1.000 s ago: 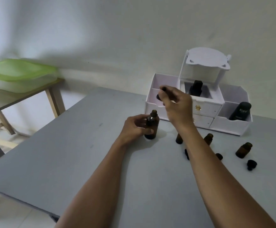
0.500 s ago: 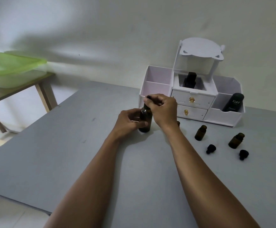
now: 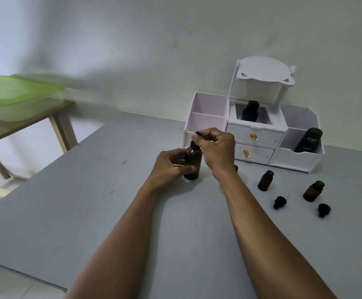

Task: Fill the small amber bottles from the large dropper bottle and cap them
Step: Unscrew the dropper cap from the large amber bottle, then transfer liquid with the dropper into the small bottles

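The large amber dropper bottle point(image 3: 194, 164) stands upright on the grey table point(image 3: 89, 201). My left hand point(image 3: 171, 166) grips its body. My right hand point(image 3: 215, 148) pinches the black dropper top point(image 3: 194, 143) sitting on the bottle's neck. Two small amber bottles point(image 3: 265, 180) point(image 3: 313, 190) stand uncapped to the right. A third small bottle point(image 3: 236, 168) peeks out behind my right wrist. Two black caps point(image 3: 279, 201) point(image 3: 324, 209) lie in front of the small bottles.
A white desk organiser point(image 3: 292, 158) with two drawers stands at the back against the wall, holding a black bottle point(image 3: 250, 111) and a dark "Kahf" bottle point(image 3: 308, 140). A wooden side table point(image 3: 24, 124) with a green-lidded box point(image 3: 18, 91) is at the left.
My right hand came down from above the organiser and set the dropper top onto the large bottle's neck. My left hand kept hold of the bottle. The camera shifted slightly.
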`<state>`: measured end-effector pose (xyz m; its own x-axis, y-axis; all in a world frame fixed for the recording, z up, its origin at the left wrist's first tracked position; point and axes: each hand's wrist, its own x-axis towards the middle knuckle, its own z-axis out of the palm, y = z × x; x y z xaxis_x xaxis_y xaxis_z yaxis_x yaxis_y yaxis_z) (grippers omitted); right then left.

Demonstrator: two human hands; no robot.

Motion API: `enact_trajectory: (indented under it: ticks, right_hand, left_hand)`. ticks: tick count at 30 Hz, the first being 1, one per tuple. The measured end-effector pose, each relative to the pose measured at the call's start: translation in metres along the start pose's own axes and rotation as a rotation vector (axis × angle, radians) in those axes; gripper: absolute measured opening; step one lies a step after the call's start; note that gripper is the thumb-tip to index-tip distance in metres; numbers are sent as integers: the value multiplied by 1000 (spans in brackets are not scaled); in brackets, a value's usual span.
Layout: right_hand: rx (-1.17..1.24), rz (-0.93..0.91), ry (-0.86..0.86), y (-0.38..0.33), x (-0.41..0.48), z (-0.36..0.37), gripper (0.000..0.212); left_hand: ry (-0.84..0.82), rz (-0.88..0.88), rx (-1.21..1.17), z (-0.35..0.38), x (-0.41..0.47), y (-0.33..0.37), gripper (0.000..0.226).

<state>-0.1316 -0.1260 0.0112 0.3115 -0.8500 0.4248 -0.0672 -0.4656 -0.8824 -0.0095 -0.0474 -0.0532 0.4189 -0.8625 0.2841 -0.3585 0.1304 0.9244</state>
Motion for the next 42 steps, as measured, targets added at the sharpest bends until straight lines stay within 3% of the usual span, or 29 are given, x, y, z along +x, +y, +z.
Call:
enact_trajectory:
  ticks: [7, 10, 13, 18, 22, 24, 29, 34, 42]
  right_hand:
    - [9, -61, -7, -10, 3, -9, 12]
    - [46, -99, -7, -22, 8, -12, 10]
    - [84, -171, 6, -42, 18, -18, 16]
    - [246, -217, 81, -72, 32, -42, 13]
    - [381, -182, 128, -78, 33, -76, 15]
    - [332, -180, 126, -73, 31, -95, 12]
    - [167, -150, 92, -48, 27, -132, 12]
    - [134, -73, 68, -27, 29, -143, 12]
    - [82, -20, 1, -13, 30, -140, 6]
  left_hand:
    - [3, 2, -3, 1, -1, -1, 49]
    - [20, 18, -5, 3, -2, -2, 63]
    - [183, 112, 23, 6, -8, 9, 76]
    - [583, 448, 127, 18, -18, 34, 51]
    - [603, 666, 127, 47, -32, 56, 18]
    - [537, 689, 104, 64, -38, 60, 14]
    - [215, 323, 60, 103, -41, 58, 44]
    - [105, -20, 44, 117, -21, 48, 66]
    - [-62, -161, 13, 114, -9, 37, 63]
